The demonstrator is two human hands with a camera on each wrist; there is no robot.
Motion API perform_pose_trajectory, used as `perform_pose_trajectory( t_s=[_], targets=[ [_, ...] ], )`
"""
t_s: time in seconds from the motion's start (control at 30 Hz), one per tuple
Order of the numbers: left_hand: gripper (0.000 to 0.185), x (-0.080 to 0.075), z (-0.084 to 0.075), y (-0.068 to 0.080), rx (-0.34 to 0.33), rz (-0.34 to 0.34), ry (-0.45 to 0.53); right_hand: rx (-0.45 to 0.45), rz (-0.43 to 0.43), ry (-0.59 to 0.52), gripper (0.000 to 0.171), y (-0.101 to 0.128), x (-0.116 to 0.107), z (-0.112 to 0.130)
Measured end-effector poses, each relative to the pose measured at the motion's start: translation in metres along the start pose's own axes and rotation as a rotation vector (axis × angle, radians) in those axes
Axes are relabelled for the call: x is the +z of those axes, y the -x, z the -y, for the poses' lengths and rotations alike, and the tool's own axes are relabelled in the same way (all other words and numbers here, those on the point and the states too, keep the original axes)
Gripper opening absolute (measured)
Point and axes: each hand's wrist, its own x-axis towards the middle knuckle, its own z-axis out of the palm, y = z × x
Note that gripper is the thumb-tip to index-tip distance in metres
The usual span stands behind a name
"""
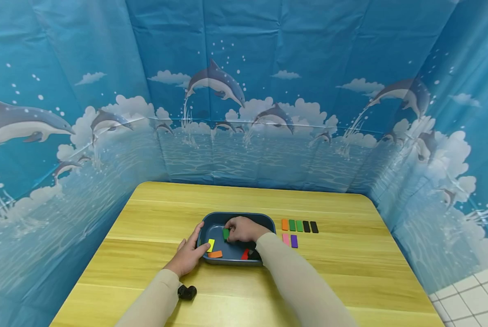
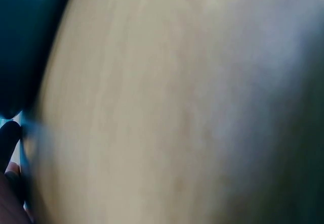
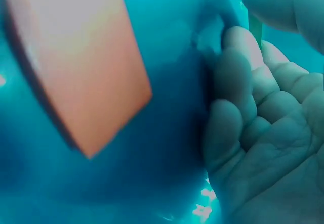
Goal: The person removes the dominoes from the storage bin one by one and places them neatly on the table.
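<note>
Fingers of the left hand lie extended against a dark-blue rectangular tray; inside, the right hand pinches a flat green rectangular block. Picking seems the step, calling next for a clear lift.

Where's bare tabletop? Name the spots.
Free: the table left of the left hand, behind the tray up to the backdrop, and right of the block rows. Crowded: the tray, with the right hand amid loose blocks, and the table by the tray's right end, where those rows lie.
</note>
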Motion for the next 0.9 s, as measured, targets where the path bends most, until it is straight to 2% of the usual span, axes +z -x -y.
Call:
perform_pose_trajectory(
  t_s=[0.27, 0.43, 0.53, 0.63, 0.9],
  targets=[
    [0.076, 0.002, 0.007, -0.003, 0.002, -0.005, -0.007, -0.047, 0.023, -0.092, 0.046, 0.019, -0.024, 0.004],
    [0.075, 0.001, 0.003, 0.0, 0.002, -0.002, 0.005, -0.109, -0.028, -0.155, 0.047, 0.043, -0.051, 0.01],
    [0.074, 0.002, 0.0, 0.002, -0.04, -0.001, 0.004, -0.116, -0.076, -0.17, 0.047, 0.063, -0.07, 0.006],
    [0.074, 0.001, -0.002, 0.003, -0.055, -0.001, 0.011, -0.094, -0.131, -0.176, 0.048, 0.085, -0.089, -0.006],
    [0.076, -0.002, 0.0, 0.002, 0.023, 0.027, -0.019, 0.022, -0.22, -0.168, 0.051, 0.141, -0.122, -0.065]
  ],
)
